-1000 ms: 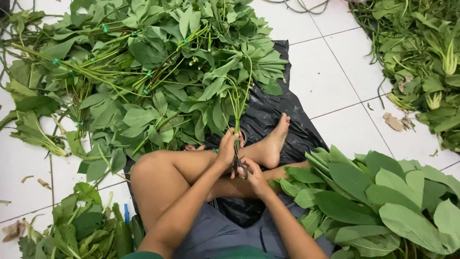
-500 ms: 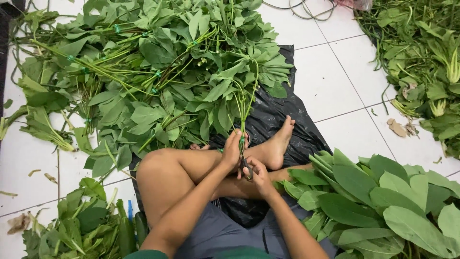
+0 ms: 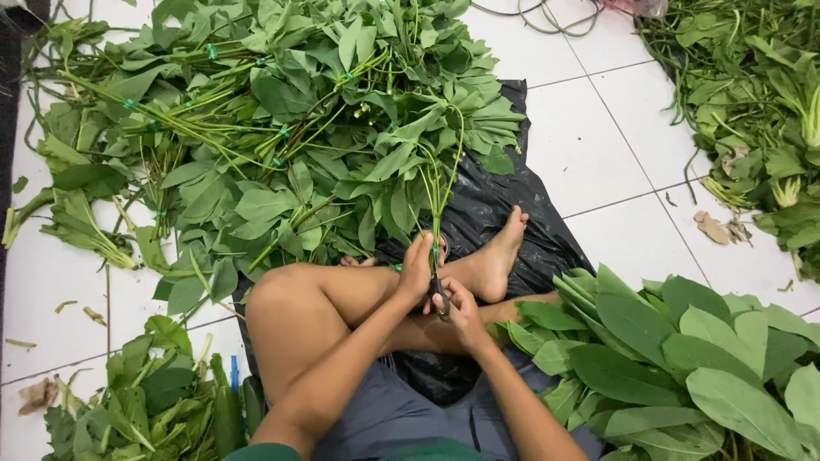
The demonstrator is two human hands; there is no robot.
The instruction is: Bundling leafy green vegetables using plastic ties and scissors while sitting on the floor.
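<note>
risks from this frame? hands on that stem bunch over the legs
1. The left hand and right hand grip the thin stem bunch close together, with a dark tool that may be scissors between them: fingers could get nicked.
2. The bare foot lies right beside the work, also exposed.
3. The long stems arch up loosely, so some may slip out into the leaf pile.

Glossy black plastic sheet (image 3: 504,213) on smooth white tile floor (image 3: 598,154); matt green leaves (image 3: 282,128).

A home or market floor workspace was suggested by white floor tiles (image 3: 598,145), a black plastic sheet (image 3: 504,213), and heaped leafy greens (image 3: 282,128).
</note>
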